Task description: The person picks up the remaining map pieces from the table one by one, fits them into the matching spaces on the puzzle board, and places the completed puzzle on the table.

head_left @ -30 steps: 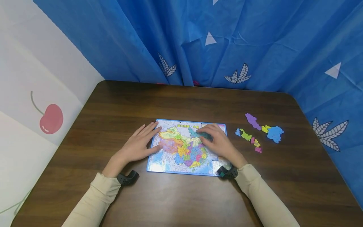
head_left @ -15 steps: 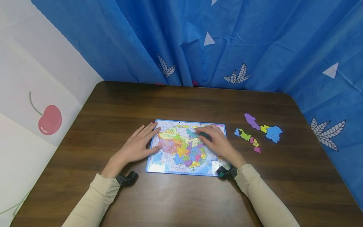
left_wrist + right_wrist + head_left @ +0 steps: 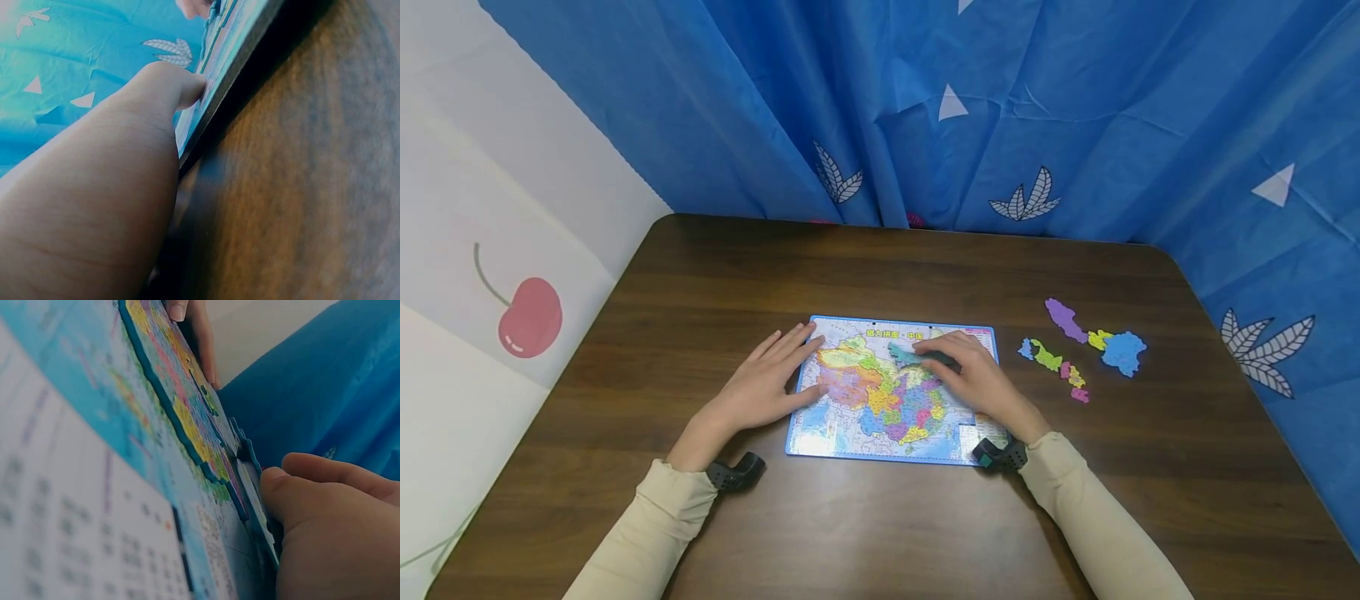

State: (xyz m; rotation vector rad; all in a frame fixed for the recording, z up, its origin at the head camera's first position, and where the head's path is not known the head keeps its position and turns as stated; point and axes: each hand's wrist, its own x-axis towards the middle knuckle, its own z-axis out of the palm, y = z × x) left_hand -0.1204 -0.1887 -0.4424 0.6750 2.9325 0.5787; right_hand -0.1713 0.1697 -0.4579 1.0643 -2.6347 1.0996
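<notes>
A blue-edged magnetic map puzzle board [image 3: 865,451], printed with a map of China, lies flat on the table. My left hand [image 3: 760,387] rests along its left edge with fingers spread, and in the left wrist view the thumb [image 3: 187,87] touches the board's face. Over the upper right of the map, my right hand [image 3: 966,371] pinches a long teal puzzle piece [image 3: 901,355] between thumb and fingers. The right part of that piece is hidden under the hand. In the right wrist view, the teal piece [image 3: 245,445] stands tilted up from the coloured pieces [image 3: 178,394] fitted on the map.
Loose puzzle pieces lie on the wooden table [image 3: 895,533] right of the board: a purple one [image 3: 1064,320], a large blue one [image 3: 1124,354], a green one [image 3: 1047,357] and several smaller ones. A blue curtain [image 3: 880,117] hangs behind the table, a pale wall [image 3: 497,200] at left.
The teal puzzle piece has shifted slightly left and down on the map under my right hand. The left hand stays in place on the board's edge.
</notes>
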